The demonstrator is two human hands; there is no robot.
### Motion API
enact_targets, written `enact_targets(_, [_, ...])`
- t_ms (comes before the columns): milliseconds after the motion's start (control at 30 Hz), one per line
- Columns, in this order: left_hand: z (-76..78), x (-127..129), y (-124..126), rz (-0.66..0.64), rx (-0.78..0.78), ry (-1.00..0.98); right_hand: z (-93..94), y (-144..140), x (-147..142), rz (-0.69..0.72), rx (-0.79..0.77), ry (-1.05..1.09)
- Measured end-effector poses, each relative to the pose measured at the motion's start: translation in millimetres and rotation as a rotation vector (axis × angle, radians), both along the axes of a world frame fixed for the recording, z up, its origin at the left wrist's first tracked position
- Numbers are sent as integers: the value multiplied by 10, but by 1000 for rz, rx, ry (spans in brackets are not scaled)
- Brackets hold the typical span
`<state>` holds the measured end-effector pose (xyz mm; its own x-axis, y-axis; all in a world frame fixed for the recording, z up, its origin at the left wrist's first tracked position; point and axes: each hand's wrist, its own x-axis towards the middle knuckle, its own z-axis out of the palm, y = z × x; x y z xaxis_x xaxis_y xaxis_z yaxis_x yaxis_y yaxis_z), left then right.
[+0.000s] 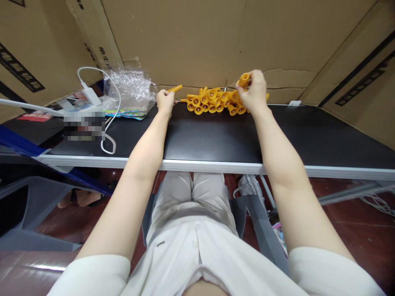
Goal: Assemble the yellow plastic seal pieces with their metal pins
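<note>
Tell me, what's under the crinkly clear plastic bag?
Under the clear plastic bag lies something flat and colourful on the black table. Most of it is covered, so I cannot tell what.

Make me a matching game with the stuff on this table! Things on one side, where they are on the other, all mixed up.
Things:
1. orange stick
2. orange cup piece
3. pile of orange pieces
4. white charger

Places:
A. on the table between both hands
B. far left, on the clutter beside the plastic bag
C. held up in the right hand
D. pinched in the left hand

Pairs: 1-D, 2-C, 3-A, 4-B
</note>
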<state>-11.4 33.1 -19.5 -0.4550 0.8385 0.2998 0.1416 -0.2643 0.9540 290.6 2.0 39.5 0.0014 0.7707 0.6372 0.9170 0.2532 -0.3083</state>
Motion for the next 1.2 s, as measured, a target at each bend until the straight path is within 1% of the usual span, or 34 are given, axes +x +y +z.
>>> enact_targets(33, [32,54,-7,18,-34,-123,-42,19,-55,61,-11,-53])
enact_targets(67, [67,110,-27,-12,-47,-217,-91,43,-105,118,-18,-97])
enact_targets(133, [134,211,-94,-76,-7,-364,-199,102,-186,253,-14,-163])
enact_targets(233, [197,292,-212,-206,13,-495,-364,204,-258,427,-12,-212])
enact_targets(300, [209,302,-274,-297,-36,-515,-454,267,-284,500,-18,-216])
enact_targets(400, [197,305,-332,-421,-136,-446,-528,315,-318,560,-34,-212])
enact_targets(467, [187,327,-361,-500,-163,-357,-532,297,-346,566,-47,-227])
enact_targets(667, [191,482,-475,-698,-165,-107,-405,59,-427,461,-113,-261])
enact_targets(767, [185,560,-516,-777,-166,-5,-343,-58,-462,436,-143,-283])
enact_targets(867, [155,610,-513,-773,-153,45,-313,-130,-494,442,-155,-300])
enact_targets(1000, [114,626,-467,-722,-157,4,-303,-153,-499,433,-160,-311])
enact_targets(1067, [115,624,-448,-653,-129,-64,-307,-129,-476,407,-165,-303])
enact_targets(1200, [159,619,-432,-452,-31,-240,-337,-42,-407,368,-199,-297])
